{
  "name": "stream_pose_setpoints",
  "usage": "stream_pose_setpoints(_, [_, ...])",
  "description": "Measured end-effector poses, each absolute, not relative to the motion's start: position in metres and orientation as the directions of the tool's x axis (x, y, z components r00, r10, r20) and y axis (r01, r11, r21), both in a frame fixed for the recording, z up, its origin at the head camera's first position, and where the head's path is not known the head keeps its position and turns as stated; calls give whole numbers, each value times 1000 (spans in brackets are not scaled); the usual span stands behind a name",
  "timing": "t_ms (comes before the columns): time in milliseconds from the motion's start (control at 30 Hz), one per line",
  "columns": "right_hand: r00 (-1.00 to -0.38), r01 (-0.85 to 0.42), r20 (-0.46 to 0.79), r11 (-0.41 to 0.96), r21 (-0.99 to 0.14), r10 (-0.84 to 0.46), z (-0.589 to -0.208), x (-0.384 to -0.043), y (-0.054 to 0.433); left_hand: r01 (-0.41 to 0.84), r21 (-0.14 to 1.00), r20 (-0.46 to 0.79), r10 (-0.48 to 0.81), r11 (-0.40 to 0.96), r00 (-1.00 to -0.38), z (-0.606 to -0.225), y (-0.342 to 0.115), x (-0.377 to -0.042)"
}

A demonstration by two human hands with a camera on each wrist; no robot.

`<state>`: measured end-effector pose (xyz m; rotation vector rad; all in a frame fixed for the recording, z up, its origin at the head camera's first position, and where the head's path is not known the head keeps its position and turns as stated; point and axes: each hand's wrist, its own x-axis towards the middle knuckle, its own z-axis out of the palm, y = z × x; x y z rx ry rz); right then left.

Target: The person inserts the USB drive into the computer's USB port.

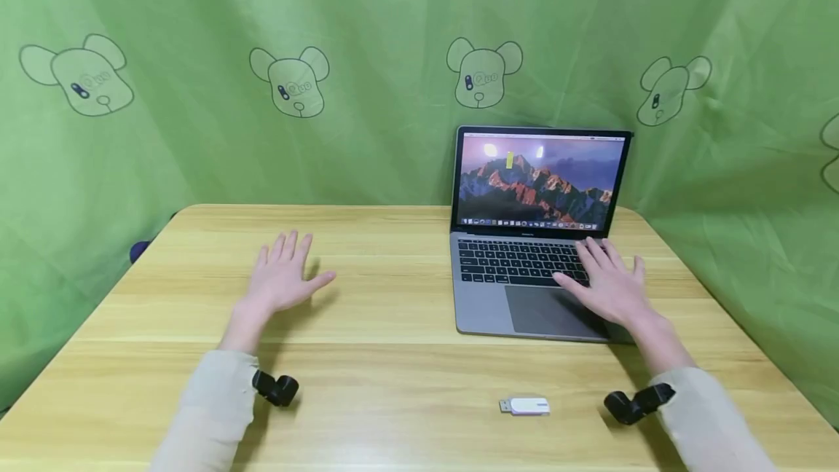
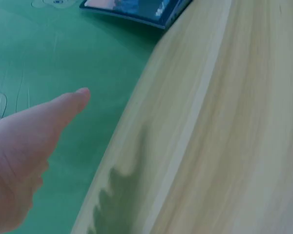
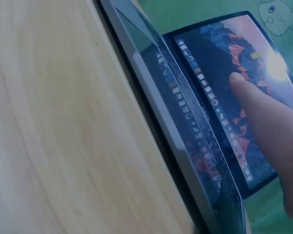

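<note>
An open grey laptop (image 1: 485,310) stands at the back right of the wooden table, its lit screen (image 1: 537,181) showing a mountain picture. My right hand (image 1: 612,290), palm down with fingers spread, is over the right side of the keyboard and overlaps it in the head view. In the right wrist view the thumb (image 3: 263,112) crosses in front of the screen. My left hand (image 1: 280,279) hovers above the left part of the table, fingers straight and spread, holding nothing; its shadow falls on the wood. A white USB stick (image 1: 527,406) lies nearer the front, between the two forearms.
The wooden table (image 1: 380,384) ends at a green curtain (image 1: 380,79) printed with mouse-like heads, which hangs behind it and on both sides. Black wrist cameras sit on both sleeves. A dark round object (image 1: 138,250) shows beyond the table's left edge.
</note>
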<state>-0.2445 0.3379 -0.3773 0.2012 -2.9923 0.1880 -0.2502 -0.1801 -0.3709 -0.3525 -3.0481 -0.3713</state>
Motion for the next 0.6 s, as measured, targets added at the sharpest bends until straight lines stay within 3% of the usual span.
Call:
stream_pose_setpoints(267, [-983, -137, 152, 961, -238, -103, -374, -235, 363, 330, 334, 93, 318, 883, -944, -366, -140, -253])
stream_pose_setpoints(433, [-986, -135, 144, 926, -352, -89, -374, -226, 384, 370, 466, 85, 376, 803, -923, -363, -112, -253])
stream_pose_setpoints(600, [-995, -100, 47, 852, -514, -88, -374, -213, 404, 356, 619, 56, 413, 700, -909, -367, -85, -250])
